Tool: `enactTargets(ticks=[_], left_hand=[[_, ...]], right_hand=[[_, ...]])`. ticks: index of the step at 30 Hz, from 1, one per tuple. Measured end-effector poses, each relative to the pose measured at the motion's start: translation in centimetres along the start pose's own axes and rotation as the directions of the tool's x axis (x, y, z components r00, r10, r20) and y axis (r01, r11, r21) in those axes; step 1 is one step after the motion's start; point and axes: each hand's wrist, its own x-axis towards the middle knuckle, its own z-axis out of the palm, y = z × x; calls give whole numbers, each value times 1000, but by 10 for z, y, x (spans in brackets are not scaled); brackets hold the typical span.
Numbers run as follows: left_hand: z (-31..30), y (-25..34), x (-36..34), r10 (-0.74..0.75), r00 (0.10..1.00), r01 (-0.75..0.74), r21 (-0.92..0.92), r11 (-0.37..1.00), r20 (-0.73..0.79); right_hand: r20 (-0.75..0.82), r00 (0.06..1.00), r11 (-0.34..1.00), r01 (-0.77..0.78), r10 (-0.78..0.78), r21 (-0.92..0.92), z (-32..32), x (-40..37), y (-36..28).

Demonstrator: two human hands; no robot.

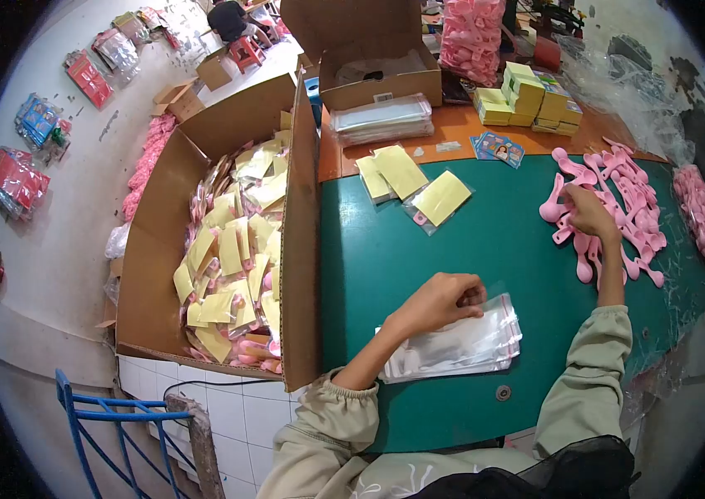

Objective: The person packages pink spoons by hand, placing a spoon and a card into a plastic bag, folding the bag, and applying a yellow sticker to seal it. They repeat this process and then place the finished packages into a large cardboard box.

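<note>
My left hand (444, 303) rests over a stack of clear plastic bags (460, 345) near the front of the green table (385, 258). Its fingers are curled at the top bag; whether they pinch it cannot be made out. At the right, my right hand (589, 211) reaches into a spread pile of pink plastic spoons (639, 208), its fingertips bent down at a spoon. Further back on the green surface lie several packed bags with yellow cards (444, 200).
An open cardboard box (301, 249) full of packed bags stands at the left. Behind are card stacks (523, 93), more plastic bags (381, 118), another box (385, 90) and a bag of pink items (470, 37). A person (227, 21) sits far back.
</note>
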Motion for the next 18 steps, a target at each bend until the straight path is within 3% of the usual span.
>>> enactTargets(ticks=[2,5,6,9,11,14,17,18], left_hand=[[-5,3,-2,-76,997,79,-163,983,27],[-12,2,-4,-173,985,173,-282,944,28],[-11,-3,-3,-129,991,115,-347,931,-17],[-8,-22,1,-70,988,-18,-551,834,-138],[-11,-25,4,-120,977,-41,-708,705,-176],[-19,-26,3,-214,961,20,-725,688,-176],[-20,-26,3,-263,949,36,-771,635,-173],[-19,-26,3,-276,946,38,-792,609,-168]], right_hand=[[-58,995,994,-81,77,-74,9,8,13],[3,1000,976,-6,7,-218,10,13,17],[-172,975,935,73,-140,-347,6,8,-4],[-379,904,979,201,-197,-29,-4,14,-35],[-19,998,976,-48,53,211,-28,5,-82],[-35,901,859,424,-432,286,-19,-4,-110],[305,844,887,356,-440,294,-30,-11,-144],[250,852,875,389,-460,288,-25,-10,-146]])
